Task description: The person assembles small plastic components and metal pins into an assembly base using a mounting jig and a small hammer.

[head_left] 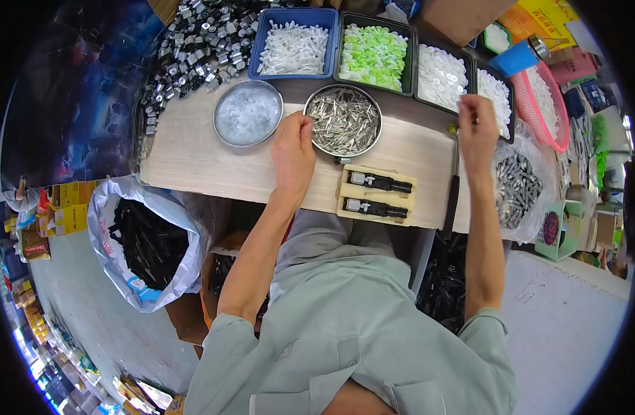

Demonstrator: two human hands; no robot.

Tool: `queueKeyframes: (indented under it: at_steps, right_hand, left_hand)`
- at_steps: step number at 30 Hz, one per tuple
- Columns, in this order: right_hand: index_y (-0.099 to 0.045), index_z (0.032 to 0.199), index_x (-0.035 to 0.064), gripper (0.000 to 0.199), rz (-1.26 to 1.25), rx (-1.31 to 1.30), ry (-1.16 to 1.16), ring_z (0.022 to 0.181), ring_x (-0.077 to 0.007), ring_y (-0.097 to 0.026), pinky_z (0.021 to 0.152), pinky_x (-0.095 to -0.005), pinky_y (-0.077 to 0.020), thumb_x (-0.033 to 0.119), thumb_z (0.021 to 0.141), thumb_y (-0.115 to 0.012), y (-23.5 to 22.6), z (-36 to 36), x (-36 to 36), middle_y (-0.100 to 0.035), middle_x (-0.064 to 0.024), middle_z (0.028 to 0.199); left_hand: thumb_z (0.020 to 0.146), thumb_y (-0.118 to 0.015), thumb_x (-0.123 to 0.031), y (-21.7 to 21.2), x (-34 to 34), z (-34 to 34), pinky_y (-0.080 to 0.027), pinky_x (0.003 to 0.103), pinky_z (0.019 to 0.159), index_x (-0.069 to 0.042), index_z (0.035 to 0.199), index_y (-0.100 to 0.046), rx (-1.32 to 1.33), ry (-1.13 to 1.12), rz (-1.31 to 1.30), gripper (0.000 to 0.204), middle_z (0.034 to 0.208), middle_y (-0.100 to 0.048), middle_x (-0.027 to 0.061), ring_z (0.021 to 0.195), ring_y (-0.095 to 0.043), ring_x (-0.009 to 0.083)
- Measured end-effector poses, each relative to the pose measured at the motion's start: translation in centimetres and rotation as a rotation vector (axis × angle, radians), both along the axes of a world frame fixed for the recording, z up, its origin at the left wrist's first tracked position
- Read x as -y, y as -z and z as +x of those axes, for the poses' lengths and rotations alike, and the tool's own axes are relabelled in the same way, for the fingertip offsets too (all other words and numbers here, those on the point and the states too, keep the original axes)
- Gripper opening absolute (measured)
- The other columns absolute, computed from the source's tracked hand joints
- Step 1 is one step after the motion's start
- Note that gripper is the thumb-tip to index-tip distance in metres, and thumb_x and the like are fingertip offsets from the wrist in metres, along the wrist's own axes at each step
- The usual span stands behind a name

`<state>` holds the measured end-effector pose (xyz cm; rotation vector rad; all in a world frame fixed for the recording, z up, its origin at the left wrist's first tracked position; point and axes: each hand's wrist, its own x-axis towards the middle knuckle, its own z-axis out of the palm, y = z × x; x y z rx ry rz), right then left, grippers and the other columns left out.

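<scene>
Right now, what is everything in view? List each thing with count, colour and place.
wooden board: one, pale, centre
metal pin dish: one, silver, by left hand
clear-bead dish: one, silver, left of pin dish
blue tray: one, white parts, top
green-part tray: one, dark, top
white-part trays: two, dark, top right
wooden jig: one, two black parts, front edge
pink basket: one, far right
bag of black parts: one, white, lower left
left hand: at pin dish rim
right hand: fingers at white-part trays
</scene>
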<state>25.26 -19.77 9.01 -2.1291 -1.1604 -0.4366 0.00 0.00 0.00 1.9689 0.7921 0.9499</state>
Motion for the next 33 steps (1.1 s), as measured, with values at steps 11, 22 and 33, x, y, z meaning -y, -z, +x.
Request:
queueKeyframes:
  at_steps: [11, 22, 33]
  right_hand:
    - [-0.065, 0.103, 0.0009, 0.011, 0.255, -0.428, 0.188, 0.075, -0.0072, -0.054, 0.068, -0.0225, -0.0445, 0.01, 0.097, -0.065, 5.4, -2.1, 1.8, -0.062, 0.0001, 0.086]
    - [-0.067, 0.104, 0.0012, 0.016, 0.104, -0.635, 0.164, 0.077, -0.0039, -0.049, 0.069, -0.0196, -0.0407, 0.016, 0.098, -0.065, 4.3, -0.3, 3.7, -0.061, 0.0049, 0.087]
    - [-0.065, 0.106, 0.0009, 0.017, 0.072, -0.687, 0.115, 0.08, -0.0056, -0.053, 0.072, -0.0205, -0.043, 0.015, 0.096, -0.066, 2.6, -1.2, 2.6, -0.062, 0.0021, 0.09]
  left_hand:
    - [0.101, -0.056, -0.01, -1.1, -0.1, 0.2, -0.051, 0.04, 0.082, 0.003, 0.11, -0.057, 0.149, -0.029, 0.064, 0.016, 0.109, -0.065, 0.022, 0.094, -0.065, 0.0318]
    - [0.099, -0.058, -0.017, -1.1, -8.5, 4.1, -0.047, 0.029, 0.061, 0.006, 0.101, -0.065, 0.083, -0.122, -0.659, 0.024, 0.083, -0.067, 0.0108, 0.07, -0.062, 0.0141]
    - [0.096, -0.061, -0.018, -1.1, -9.4, 3.4, -0.045, 0.029, 0.059, 0.005, 0.097, -0.067, -0.01, -0.087, -0.666, 0.024, 0.079, -0.067, 0.0092, 0.067, -0.061, 0.0143]
